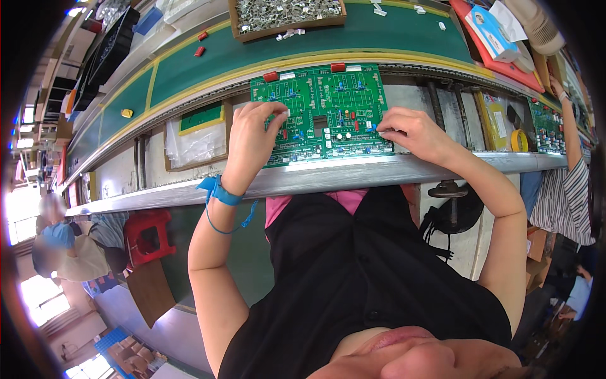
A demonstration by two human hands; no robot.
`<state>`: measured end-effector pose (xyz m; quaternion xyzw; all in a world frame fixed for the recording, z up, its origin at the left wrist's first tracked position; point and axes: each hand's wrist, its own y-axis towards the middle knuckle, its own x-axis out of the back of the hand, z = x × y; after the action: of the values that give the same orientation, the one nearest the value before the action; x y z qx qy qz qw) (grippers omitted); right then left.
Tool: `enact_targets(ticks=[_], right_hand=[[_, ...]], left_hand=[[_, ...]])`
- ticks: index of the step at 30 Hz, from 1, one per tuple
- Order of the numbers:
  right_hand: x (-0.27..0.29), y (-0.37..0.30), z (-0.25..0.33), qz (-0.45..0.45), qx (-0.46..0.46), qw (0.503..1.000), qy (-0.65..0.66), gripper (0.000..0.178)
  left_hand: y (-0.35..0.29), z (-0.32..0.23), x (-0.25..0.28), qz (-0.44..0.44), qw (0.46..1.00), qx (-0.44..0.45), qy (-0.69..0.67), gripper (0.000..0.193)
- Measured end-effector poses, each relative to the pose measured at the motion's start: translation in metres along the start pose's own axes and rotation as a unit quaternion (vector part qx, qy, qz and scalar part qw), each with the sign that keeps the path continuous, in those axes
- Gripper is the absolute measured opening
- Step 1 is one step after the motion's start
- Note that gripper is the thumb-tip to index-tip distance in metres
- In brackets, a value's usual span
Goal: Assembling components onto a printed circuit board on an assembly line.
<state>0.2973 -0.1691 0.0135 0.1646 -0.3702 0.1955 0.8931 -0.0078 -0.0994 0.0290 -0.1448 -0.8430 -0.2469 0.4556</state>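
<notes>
A green circuit board point(322, 95) lies on the metal bench in front of me, dotted with small blue, red and white parts. My left hand point(252, 136) rests on the board's left half, its fingertips pinching a small white part. My right hand point(410, 129) sits at the board's right edge, fingers curled and pressing a small part onto it. A blue wrist strap point(221, 191) with a coiled cord circles my left wrist.
Beyond the board runs a green conveyor belt point(265, 50) with loose red parts on it. A cardboard tray point(287, 16) of small metal pieces stands at the far side. A co-worker's arm point(571, 126) works at another board on the right. A red stool point(148, 237) stands lower left.
</notes>
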Motion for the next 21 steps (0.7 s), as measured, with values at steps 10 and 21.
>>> enact_targets(ticks=[10,21], right_hand=[[-0.005,-0.007,0.002,-0.015,-0.001,1.0,-0.011,0.012],[0.013,-0.006,0.003,-0.021,-0.182,0.917,0.355,0.023]], left_hand=[[-0.002,-0.003,-0.002,-0.013,0.999,-0.049,-0.007,0.011],[-0.01,-0.006,-0.003,0.011,0.997,-0.078,0.019,0.01]])
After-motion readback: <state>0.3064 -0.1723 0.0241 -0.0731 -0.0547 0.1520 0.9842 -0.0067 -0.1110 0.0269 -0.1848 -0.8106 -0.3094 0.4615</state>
